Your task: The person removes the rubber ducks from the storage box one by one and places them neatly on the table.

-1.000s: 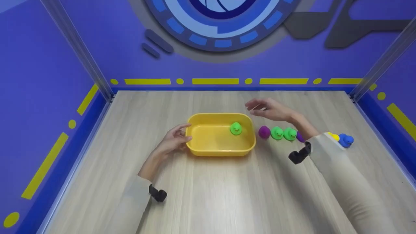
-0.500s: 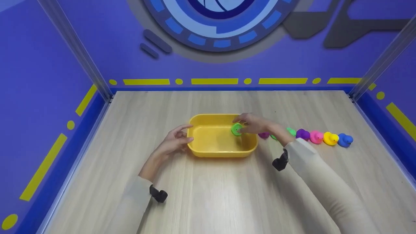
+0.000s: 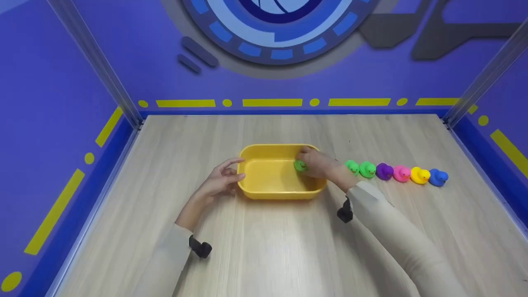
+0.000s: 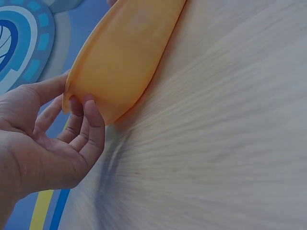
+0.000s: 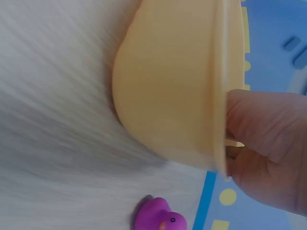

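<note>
A yellow plastic tub [image 3: 268, 195] stands on the table. My left hand [image 3: 218, 179] pinches its left rim between thumb and fingers; in the left wrist view the fingers [image 4: 94, 120] curl against the outer wall. My right hand [image 3: 317, 163] reaches over the right rim into the tub and grips a green rubber duck [image 3: 300, 165], which is partly covered by the fingers. In the right wrist view the tub's wall [image 5: 168, 86] hides the fingertips and that duck.
A row of rubber ducks runs right of the tub: two green [image 3: 367, 169], a purple [image 3: 384, 171], a pink [image 3: 401, 173], a yellow [image 3: 420, 175] and a blue one [image 3: 438, 177]. Another purple duck [image 5: 156, 215] sits nearest the tub, hidden behind the right wrist in the head view.
My right hand has come down from behind the row into the tub and taken hold of the green duck, which has turned. The left hand stays at the rim.
</note>
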Demonstrator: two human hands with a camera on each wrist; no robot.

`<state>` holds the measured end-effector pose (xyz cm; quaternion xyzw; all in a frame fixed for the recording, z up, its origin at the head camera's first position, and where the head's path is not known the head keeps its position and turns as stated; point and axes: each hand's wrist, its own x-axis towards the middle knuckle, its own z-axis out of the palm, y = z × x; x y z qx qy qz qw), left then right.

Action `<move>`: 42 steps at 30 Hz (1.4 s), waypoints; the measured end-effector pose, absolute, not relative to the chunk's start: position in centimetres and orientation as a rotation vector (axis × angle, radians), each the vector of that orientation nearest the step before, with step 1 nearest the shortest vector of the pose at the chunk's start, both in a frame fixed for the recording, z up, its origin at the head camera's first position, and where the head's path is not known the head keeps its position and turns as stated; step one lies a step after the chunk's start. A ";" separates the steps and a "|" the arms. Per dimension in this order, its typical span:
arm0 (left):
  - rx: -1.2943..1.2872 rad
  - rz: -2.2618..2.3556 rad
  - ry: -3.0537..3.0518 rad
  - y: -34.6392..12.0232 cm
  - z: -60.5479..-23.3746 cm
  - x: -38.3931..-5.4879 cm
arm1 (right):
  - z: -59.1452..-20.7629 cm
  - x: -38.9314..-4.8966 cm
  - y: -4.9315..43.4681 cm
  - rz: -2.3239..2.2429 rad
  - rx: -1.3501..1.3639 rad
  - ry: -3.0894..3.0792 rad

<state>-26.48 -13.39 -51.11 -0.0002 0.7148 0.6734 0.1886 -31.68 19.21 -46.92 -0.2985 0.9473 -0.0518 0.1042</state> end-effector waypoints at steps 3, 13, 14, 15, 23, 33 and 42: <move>-0.009 1.874 2.032 -13.5 -51.0 -26.3 | -47.2 -31.6 19.2 -0.189 -0.898 2.794; -0.052 1.894 2.022 -13.6 -50.8 -26.2 | -47.4 -31.1 18.2 -0.189 -0.807 2.723; -0.050 1.898 2.017 -13.6 -50.8 -26.2 | -47.4 -31.0 18.1 -0.202 -0.800 2.717; -0.047 1.898 2.014 -13.6 -50.9 -26.2 | -47.5 -31.0 18.1 -0.211 -0.801 2.717; -0.046 1.885 2.015 -13.5 -50.9 -26.2 | -48.2 -31.1 17.9 -0.388 -0.860 2.670; -0.012 1.901 1.990 -13.2 -51.2 -26.5 | -48.2 -31.0 18.4 -0.439 -0.867 2.695; -0.037 1.884 2.013 -13.2 -51.0 -26.4 | -47.4 -30.3 18.2 -0.541 -0.847 2.690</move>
